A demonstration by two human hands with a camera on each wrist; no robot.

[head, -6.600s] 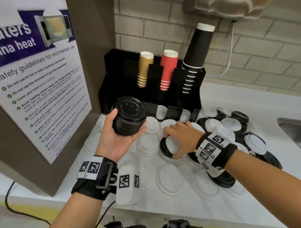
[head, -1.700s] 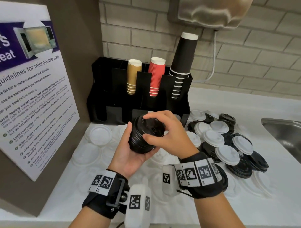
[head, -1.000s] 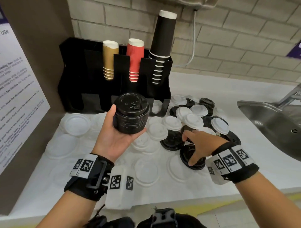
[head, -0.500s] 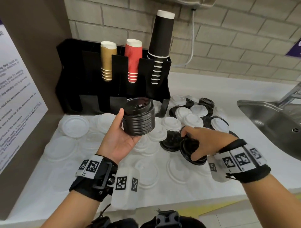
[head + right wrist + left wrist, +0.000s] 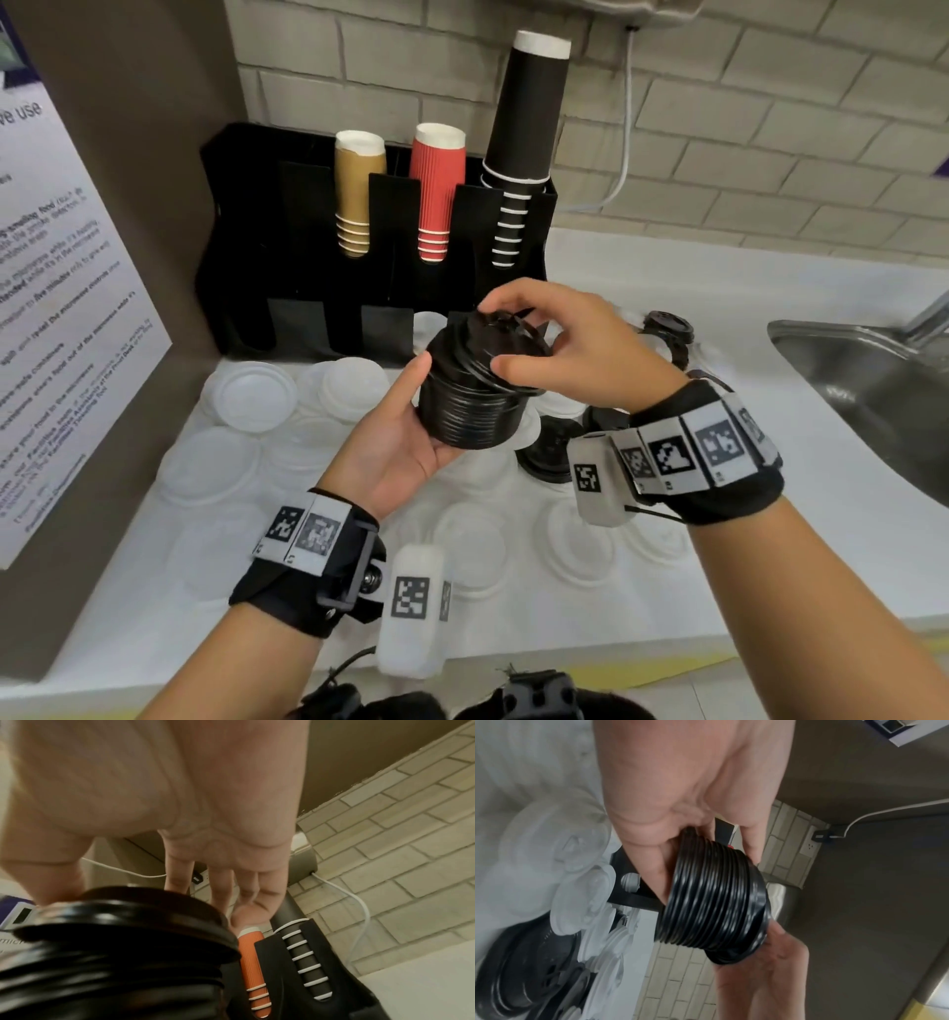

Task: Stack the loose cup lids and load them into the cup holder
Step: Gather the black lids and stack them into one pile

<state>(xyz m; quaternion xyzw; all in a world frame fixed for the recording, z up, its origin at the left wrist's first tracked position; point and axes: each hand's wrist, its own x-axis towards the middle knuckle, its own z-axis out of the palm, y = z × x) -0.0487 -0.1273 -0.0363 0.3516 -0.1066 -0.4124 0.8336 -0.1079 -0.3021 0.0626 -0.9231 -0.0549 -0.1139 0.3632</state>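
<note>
My left hand [image 5: 405,431] grips a tall stack of black lids [image 5: 470,406] from below, above the counter in front of the black cup holder [image 5: 287,257]. The same stack of black lids [image 5: 713,902] fills the left wrist view, with my left hand [image 5: 680,821] curled round its base. My right hand [image 5: 560,349] pinches a black lid [image 5: 506,334] by its rim and holds it tilted on top of the stack. In the right wrist view my right hand [image 5: 180,841] reaches over that black lid [image 5: 133,923]. Loose white lids [image 5: 257,395] and black lids [image 5: 549,452] lie on the counter.
The cup holder carries gold cups [image 5: 357,190], red cups [image 5: 436,190] and tall black cups [image 5: 524,133]. A steel sink [image 5: 873,390] lies at the right. A poster board [image 5: 67,308] stands at the left. A white cable [image 5: 624,154] hangs on the brick wall.
My right hand has lifted a black lid off the counter and brought it left onto the top of the stack. My left hand keeps holding the stack.
</note>
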